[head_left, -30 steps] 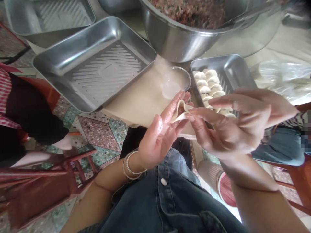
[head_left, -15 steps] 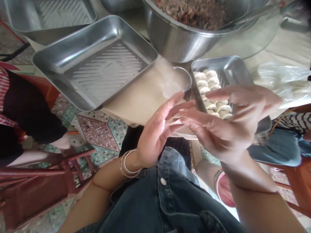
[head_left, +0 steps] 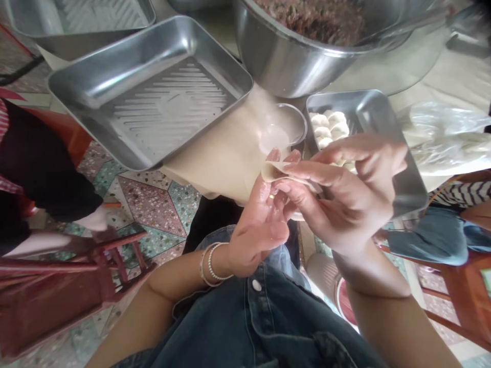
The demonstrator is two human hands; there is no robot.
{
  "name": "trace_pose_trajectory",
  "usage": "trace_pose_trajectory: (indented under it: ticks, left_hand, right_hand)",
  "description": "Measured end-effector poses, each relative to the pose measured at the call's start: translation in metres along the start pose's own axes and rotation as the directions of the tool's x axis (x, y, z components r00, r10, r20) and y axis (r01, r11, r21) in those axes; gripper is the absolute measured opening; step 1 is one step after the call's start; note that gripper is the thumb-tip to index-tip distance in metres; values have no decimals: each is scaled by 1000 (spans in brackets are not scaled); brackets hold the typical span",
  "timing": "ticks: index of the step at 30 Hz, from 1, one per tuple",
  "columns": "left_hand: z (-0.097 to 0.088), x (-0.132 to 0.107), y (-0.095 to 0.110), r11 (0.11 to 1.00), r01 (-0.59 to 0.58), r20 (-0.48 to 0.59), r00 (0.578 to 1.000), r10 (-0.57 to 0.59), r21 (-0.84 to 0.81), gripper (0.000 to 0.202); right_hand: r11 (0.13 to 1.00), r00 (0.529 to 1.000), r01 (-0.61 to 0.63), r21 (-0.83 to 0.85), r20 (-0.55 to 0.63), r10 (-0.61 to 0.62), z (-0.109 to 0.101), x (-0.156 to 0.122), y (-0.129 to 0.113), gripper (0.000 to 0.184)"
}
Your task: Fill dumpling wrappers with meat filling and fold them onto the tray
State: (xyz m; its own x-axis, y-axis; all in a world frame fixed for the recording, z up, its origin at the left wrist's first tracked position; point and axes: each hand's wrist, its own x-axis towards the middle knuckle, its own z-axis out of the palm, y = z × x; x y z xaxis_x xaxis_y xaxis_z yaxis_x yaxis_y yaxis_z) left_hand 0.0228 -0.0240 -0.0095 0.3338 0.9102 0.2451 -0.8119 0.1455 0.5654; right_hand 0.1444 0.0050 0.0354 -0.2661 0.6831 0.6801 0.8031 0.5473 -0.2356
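A pale dumpling wrapper [head_left: 273,170] is folded between both my hands, just in front of the table edge. My left hand [head_left: 258,225], with bracelets at the wrist, cups it from below with fingers closed on it. My right hand [head_left: 347,194] pinches its upper edge with thumb and fingers. Behind my right hand a small steel tray [head_left: 387,138] holds several finished white dumplings [head_left: 329,125]. A small clear bowl of water [head_left: 283,132] stands just beyond the wrapper.
A large empty steel tray [head_left: 149,87] lies at the left, another tray [head_left: 76,20] behind it. A big steel bowl of minced filling [head_left: 307,46] stands at the back. A plastic bag [head_left: 448,138] lies right. Other people sit left and right; a red stool [head_left: 57,286] is below.
My hands drew closer to my body and the wrapper, hidden half a second ago, shows again, folded flatter. My left hand turned palm inward and curled.
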Motion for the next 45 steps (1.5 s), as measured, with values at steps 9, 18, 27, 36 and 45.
trace_pose_trajectory:
  ticks: [9,18,27,36,45]
  left_hand:
    - [-2,-6,15,979,75,-56,996,-66,188,54]
    - [0,-2,14,970,-16,-102,994,42,243,51]
    - [-9,11,23,868,108,-154,987,-37,484,38]
    - [-19,9,22,744,-24,-86,990,109,667,43]
    - [-17,17,22,720,-156,-13,975,223,676,23]
  right_hand:
    - [994,994,108,2,11,-108,-4,2,2,7]
    - [992,992,124,-1,-32,-124,-9,7,5,25]
    - [987,985,26,160,164,-52,-13,10,7,17]
    - [933,948,59,355,272,-164,-9,20,9,10]
    - [936,961,37,349,243,-129,-16,14,4,26]
